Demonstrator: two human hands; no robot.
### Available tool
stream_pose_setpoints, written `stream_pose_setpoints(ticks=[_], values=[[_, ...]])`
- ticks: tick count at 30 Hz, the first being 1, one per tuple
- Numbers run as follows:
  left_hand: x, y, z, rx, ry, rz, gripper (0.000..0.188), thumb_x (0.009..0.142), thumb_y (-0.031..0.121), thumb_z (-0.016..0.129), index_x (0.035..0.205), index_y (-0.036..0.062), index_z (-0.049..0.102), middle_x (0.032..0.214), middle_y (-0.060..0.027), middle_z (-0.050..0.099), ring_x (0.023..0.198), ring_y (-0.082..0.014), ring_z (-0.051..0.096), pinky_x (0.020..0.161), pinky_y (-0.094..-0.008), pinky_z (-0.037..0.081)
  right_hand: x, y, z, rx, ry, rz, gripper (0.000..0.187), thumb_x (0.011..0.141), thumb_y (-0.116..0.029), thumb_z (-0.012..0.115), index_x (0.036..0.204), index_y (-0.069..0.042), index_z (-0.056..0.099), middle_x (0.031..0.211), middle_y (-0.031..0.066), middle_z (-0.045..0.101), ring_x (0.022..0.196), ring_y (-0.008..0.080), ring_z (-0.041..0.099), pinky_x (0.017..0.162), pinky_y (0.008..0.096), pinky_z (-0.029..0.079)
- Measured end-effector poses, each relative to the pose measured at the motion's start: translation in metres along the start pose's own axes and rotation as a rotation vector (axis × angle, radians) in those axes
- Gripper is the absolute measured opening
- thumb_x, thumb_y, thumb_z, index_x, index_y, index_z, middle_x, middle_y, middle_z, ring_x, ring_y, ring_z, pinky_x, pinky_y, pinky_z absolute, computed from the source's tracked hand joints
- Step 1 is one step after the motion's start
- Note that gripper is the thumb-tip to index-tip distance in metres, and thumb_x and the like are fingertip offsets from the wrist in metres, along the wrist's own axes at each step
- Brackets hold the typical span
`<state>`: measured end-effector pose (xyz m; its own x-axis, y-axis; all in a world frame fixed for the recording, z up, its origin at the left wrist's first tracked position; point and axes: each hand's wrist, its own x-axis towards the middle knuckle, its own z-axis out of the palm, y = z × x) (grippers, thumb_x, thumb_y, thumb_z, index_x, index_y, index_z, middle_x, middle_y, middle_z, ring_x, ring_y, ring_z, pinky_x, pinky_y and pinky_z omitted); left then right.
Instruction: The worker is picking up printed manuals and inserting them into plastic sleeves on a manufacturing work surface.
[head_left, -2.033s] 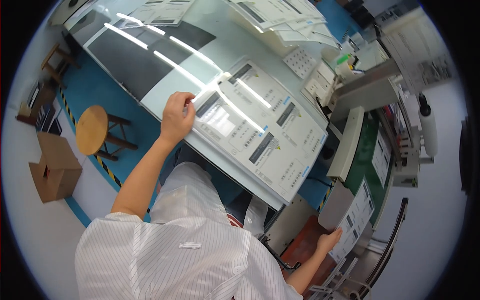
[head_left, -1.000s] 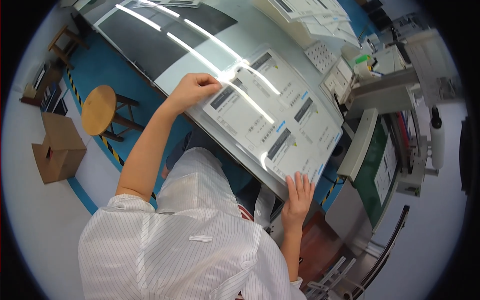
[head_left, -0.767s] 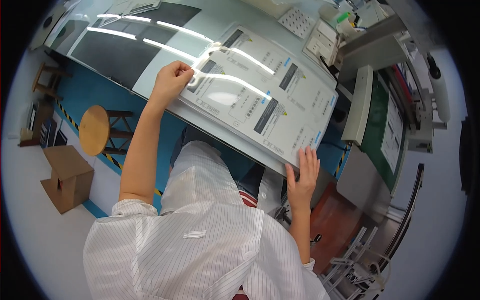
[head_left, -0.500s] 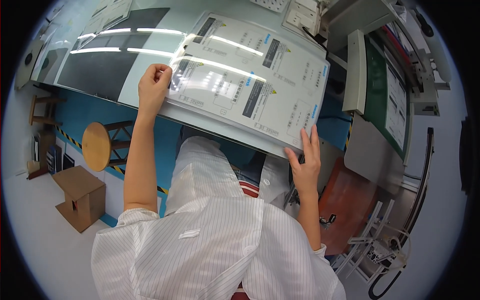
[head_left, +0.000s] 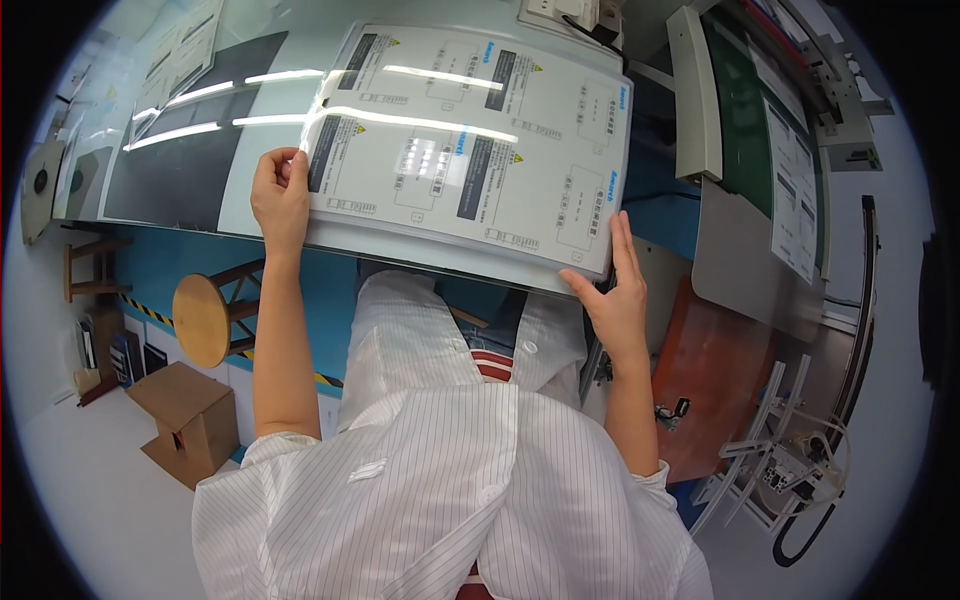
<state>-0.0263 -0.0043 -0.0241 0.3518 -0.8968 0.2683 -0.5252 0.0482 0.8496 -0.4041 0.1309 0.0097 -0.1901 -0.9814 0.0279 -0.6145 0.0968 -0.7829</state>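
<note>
We have the printed sheet stack [head_left: 465,150] laid fairly square on the worktable [head_left: 262,137] at 12 o'clock — hands apart, our left hand [head_left: 280,200] curled at its 8 o'clock edge, grip unclear, our right hand [head_left: 618,300] spread at its 4 o'clock corner. Another printed sheet [head_left: 792,185] sits off the pile on the green bed [head_left: 748,165] at 2 o'clock.

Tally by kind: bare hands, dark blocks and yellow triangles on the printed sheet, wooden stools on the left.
Bare hands, left hand and right hand: 2
Dark blocks on the printed sheet: 4
Yellow triangles: 4
Wooden stools, one partly hidden: 2
Total: 12
</note>
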Motion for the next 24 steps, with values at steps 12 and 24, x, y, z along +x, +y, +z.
stream_pose_setpoints(ticks=[12,24], values=[[0.001,-0.007,0.001,0.14,0.02,0.106,0.021,0.094,0.02,0.064,0.104,0.0011,0.065,0.084,0.0008,0.054,0.072,-0.0073,0.044,0.066,-0.0224,0.043,-0.007,0.003,0.007,-0.445,0.084,-0.292,0.071,0.083,-0.03,0.075,0.143,-0.005,0.046,0.152,0.021,0.035,0.138,0.0387,0.038,0.112,0.0454,0.033],[0.001,-0.005,0.002,0.278,0.024,0.18,0.021,0.092,0.021,0.061,0.105,0.004,0.064,0.09,-0.0043,0.057,0.078,-0.0167,0.049,0.074,-0.0316,0.044,-0.002,0.001,0.051,-0.281,0.153,-0.667,0.031,0.084,-0.007,0.07,0.114,-0.007,0.07,0.125,0.0103,0.065,0.125,0.0347,0.054,0.112,0.0557,0.031]])
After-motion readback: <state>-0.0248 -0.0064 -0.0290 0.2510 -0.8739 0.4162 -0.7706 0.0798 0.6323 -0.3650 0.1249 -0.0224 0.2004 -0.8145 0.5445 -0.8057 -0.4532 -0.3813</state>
